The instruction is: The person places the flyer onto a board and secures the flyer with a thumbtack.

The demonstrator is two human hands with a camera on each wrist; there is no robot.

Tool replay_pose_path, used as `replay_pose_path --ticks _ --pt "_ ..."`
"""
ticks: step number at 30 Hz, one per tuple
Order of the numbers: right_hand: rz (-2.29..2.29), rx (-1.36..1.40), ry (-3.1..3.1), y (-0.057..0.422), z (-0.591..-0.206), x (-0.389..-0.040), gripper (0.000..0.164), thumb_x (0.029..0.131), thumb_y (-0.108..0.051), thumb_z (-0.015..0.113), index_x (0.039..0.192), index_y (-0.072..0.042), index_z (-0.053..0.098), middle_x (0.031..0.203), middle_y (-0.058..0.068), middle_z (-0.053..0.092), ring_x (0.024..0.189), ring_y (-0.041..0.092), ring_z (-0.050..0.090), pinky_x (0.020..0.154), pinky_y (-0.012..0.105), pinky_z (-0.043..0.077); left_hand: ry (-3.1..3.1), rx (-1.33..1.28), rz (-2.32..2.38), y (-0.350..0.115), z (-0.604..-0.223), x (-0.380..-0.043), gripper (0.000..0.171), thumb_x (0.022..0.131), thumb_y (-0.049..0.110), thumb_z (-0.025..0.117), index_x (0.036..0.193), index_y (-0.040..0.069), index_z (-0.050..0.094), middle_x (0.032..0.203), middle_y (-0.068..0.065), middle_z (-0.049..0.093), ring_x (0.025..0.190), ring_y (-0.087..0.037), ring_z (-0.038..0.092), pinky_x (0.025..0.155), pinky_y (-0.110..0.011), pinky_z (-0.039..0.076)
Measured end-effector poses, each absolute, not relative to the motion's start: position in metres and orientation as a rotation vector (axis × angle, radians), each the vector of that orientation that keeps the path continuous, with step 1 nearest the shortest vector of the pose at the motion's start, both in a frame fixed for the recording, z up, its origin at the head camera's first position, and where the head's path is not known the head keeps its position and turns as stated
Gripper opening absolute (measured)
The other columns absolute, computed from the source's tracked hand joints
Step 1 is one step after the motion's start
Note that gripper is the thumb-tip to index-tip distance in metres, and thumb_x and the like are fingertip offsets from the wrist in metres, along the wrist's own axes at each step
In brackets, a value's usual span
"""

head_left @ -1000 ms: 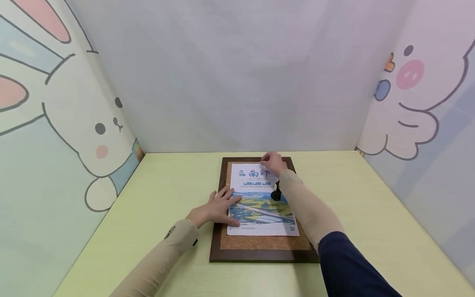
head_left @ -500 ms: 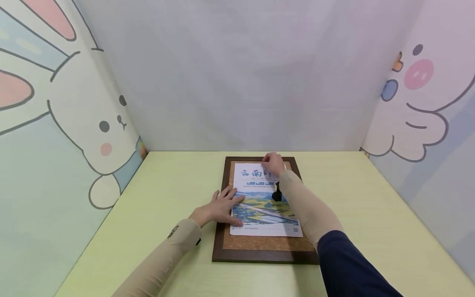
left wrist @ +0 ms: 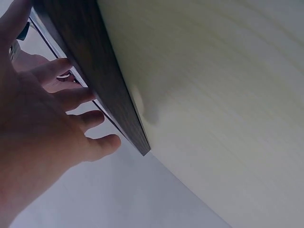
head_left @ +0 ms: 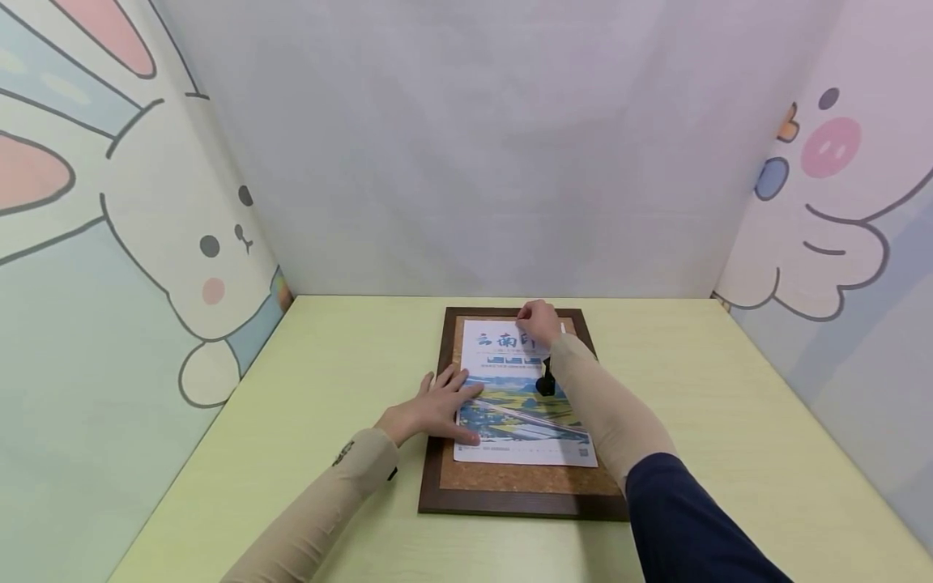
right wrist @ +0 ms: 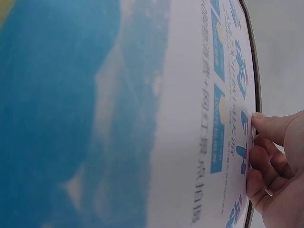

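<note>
A printed poster [head_left: 503, 449] with Chinese characters and a blue, green and yellow landscape lies on a dark-framed cork board [head_left: 510, 504]. My left hand [head_left: 435, 409] rests across the board's left side with fingers spread, fingertips on the poster's left edge. In the left wrist view, that hand [left wrist: 42, 118] reaches over the dark frame [left wrist: 90, 61]. My right hand [head_left: 541, 322] is at the poster's top edge. In the right wrist view, its thumb [right wrist: 270, 126] meets that edge and the other fingers are bent; whatever may be between the fingertips is hidden.
The board lies on a pale yellow table [head_left: 350, 348]. A grey-white cloth wall [head_left: 481, 162] stands behind it. Side panels with a cartoon rabbit [head_left: 168, 210] and a cartoon pig [head_left: 838, 162] border the table. A small black device [head_left: 546, 379] is strapped under the right wrist.
The head view has shifted slightly, so the board and walls appear a little further right. Both hands keep their places on the poster.
</note>
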State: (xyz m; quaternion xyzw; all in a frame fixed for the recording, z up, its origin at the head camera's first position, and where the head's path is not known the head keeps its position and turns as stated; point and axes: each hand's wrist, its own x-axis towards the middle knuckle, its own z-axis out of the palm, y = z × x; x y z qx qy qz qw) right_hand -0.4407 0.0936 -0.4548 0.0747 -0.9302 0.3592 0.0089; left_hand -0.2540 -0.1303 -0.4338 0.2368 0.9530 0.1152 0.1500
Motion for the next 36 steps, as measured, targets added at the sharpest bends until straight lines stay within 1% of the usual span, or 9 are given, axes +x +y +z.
replay_pose_path --ticks 5,11,21,27,36 --pt "1.075 0.251 -2.921 0.091 -0.452 -0.438 0.011 0.093 -0.015 0.063 0.097 -0.005 0.068 0.1 0.014 0.067 0.087 0.028 0.06 0.085 0.042 0.048 2.736 0.67 0.335 -0.131 -0.435 -0.255 0.09 0.079 0.059 0.07 0.152 0.023 0.031 0.163 -0.013 0.013 0.151 -0.036 0.0 0.116 -0.065 0.004" --pt "1.1 0.207 -2.946 0.089 -0.452 -0.438 0.011 0.093 -0.016 0.064 0.097 -0.006 0.068 0.1 0.014 0.067 0.088 0.029 0.06 0.086 0.043 0.048 2.73 0.668 0.338 -0.131 -0.438 -0.255 0.09 0.079 0.059 0.07 0.152 0.023 0.031 0.163 -0.013 0.012 0.152 -0.035 0.0 0.116 -0.064 0.004" --pt "1.203 0.184 -2.928 0.095 -0.464 -0.453 0.009 0.091 -0.016 0.066 0.088 -0.009 0.07 0.097 0.013 0.066 0.085 0.027 0.061 0.081 0.042 0.05 2.729 0.672 0.339 -0.13 -0.436 -0.255 0.091 0.079 0.058 0.07 0.152 0.022 0.031 0.163 -0.014 0.012 0.152 -0.035 0.0 0.116 -0.064 0.004" --pt "1.24 0.194 -2.927 0.095 -0.458 -0.452 0.01 0.089 -0.014 0.067 0.087 -0.005 0.069 0.096 0.017 0.067 0.082 0.029 0.061 0.08 0.044 0.051 2.727 0.678 0.34 -0.13 -0.434 -0.254 0.09 0.08 0.058 0.07 0.152 0.022 0.03 0.163 -0.014 0.012 0.152 -0.035 -0.001 0.116 -0.065 0.004" --pt "1.292 0.156 -2.958 0.094 -0.452 -0.452 0.01 0.089 -0.012 0.067 0.086 -0.003 0.068 0.095 0.017 0.067 0.08 0.027 0.061 0.075 0.042 0.052 2.729 0.673 0.324 -0.129 -0.43 -0.254 0.09 0.079 0.057 0.071 0.152 0.022 0.031 0.163 -0.014 0.013 0.152 -0.035 0.001 0.116 -0.065 0.004"
